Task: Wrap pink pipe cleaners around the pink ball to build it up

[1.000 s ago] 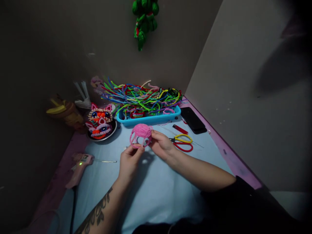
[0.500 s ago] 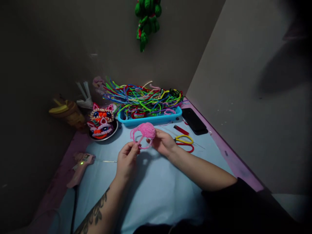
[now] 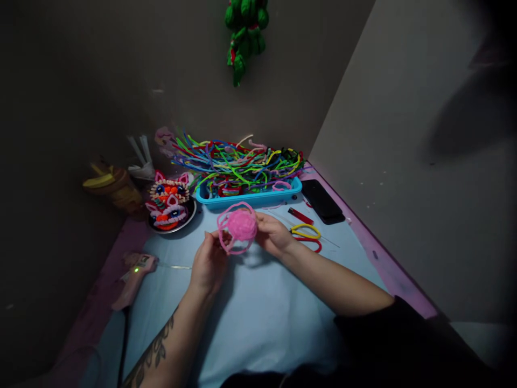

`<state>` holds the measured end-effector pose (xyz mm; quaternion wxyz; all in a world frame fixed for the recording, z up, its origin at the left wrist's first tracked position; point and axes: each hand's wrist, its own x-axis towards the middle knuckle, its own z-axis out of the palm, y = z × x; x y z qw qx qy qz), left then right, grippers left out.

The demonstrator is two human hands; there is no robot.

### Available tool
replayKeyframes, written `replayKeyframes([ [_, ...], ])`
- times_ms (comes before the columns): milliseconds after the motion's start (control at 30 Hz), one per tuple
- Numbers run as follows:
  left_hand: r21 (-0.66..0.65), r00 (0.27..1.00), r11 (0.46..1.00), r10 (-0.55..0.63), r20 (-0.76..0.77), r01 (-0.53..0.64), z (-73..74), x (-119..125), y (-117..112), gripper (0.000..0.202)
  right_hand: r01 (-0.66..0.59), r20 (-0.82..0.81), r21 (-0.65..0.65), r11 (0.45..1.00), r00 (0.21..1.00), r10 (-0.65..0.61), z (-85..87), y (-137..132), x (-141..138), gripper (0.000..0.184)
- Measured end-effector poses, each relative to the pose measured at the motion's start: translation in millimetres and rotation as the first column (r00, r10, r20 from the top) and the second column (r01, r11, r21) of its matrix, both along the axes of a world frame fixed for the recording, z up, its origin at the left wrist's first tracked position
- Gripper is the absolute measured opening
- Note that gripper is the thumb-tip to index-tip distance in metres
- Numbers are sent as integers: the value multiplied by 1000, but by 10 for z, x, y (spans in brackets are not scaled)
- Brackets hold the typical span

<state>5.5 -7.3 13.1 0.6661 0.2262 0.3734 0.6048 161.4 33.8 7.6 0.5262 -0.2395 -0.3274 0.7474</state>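
A pink pipe-cleaner piece (image 3: 241, 224), a rounded dome ringed by a loop on thin spokes, is held above the table between both hands. My left hand (image 3: 210, 261) grips the loop at its lower left, with the fingertips partly behind it. On the other side my right hand (image 3: 272, 234) has its fingers closed on the dome's right edge; some fingertips are hidden behind the piece. Scissors (image 3: 307, 231) with one yellow and one red handle lie just beyond my right wrist.
Behind the hands stands a blue tray (image 3: 250, 199) heaped with colourful pipe cleaners (image 3: 242, 161). At left are a bowl (image 3: 177, 226) with lion-head figures (image 3: 167, 196) and a lit glue gun (image 3: 135, 277). A red lighter (image 3: 301, 216) and black phone (image 3: 323, 200) lie at right.
The pink piece has turned so its dome and full loop face the camera. My left hand has shifted slightly lower left with its grip changed; the right hand stays nearly in place.
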Motion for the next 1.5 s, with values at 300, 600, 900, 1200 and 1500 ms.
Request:
replayKeyframes([
  [300, 15, 996, 996, -86, 5, 86, -14, -86, -6, 17, -98, 142, 139, 985, 987, 78, -58, -16, 68, 26],
  [600, 72, 983, 981, -181, 9, 180, 21, -137, 2, 20, -101, 113, 163, 981, 990, 83, -22, -28, 97, 31],
  [900, -102, 942, 941, -310, 131, 324, 22, -128, 9, 17, -321, 268, 348, 881, 934, 235, 62, -48, 162, 31],
  [1200, -41, 948, 947, -317, 26, 318, 24, -123, -8, 29, -306, 259, 373, 876, 941, 219, 35, -53, 175, 33],
  [1500, -68, 980, 978, -196, 15, 197, -37, -92, 58, 38, -142, 290, 369, 918, 956, 32, 81, -60, 117, 32],
])
